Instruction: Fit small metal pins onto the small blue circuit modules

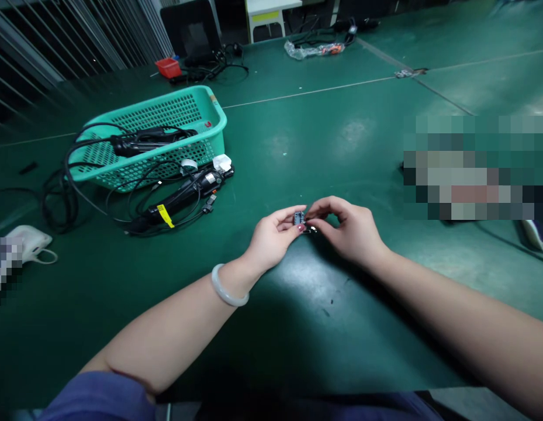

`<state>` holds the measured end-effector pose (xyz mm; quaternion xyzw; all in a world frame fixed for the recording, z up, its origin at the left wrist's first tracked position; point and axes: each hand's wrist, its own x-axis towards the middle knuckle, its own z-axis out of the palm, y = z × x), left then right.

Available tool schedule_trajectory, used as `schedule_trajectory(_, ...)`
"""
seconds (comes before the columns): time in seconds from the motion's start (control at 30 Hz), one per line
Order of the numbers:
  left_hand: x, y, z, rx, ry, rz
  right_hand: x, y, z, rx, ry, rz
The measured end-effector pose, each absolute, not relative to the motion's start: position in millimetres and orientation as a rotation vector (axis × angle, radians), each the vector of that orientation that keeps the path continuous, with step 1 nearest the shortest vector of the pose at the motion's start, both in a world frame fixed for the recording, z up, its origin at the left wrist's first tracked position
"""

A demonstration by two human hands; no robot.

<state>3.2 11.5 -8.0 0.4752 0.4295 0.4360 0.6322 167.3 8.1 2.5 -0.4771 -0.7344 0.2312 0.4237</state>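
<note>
My left hand (273,238) and my right hand (348,230) meet over the middle of the green table (306,146). Between their fingertips sits a small grey-blue part (299,218), pinched by my left thumb and fingers. My right hand's fingers are curled and pinch at the same part from the right, beside a tiny dark and white piece (310,229). A pale bangle (227,287) circles my left wrist.
A teal plastic basket (163,126) lies tipped at the left, black cables and a black tool (183,196) with a yellow tag spilling out. A white device (30,242) lies far left. A red tray (168,68) and a bag (312,49) sit at the back.
</note>
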Motion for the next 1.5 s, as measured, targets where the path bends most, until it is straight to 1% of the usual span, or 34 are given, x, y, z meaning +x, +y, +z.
schedule_trajectory(0.23,4,10,-10,1.129,1.009,1.016,167,13,-5,-1.135,-1.5,0.972)
schedule_trajectory(0.53,5,5,-8,1.126,0.997,1.013,163,15,0,-1.136,-1.211,1.218)
schedule_trajectory(0.63,5,5,-7,1.126,1.002,1.01,163,15,-1,-1.141,-1.209,1.223)
schedule_trajectory(0.97,4,5,-8,1.178,1.009,1.026,164,13,-1,-1.144,-1.349,1.095)
schedule_trajectory(1.17,3,6,-8,1.258,1.043,1.022,162,10,-1,-1.145,-1.446,0.973)
schedule_trajectory(1.5,0,1,-6,1.425,1.123,1.052,166,11,-2,-1.128,-1.586,0.896)
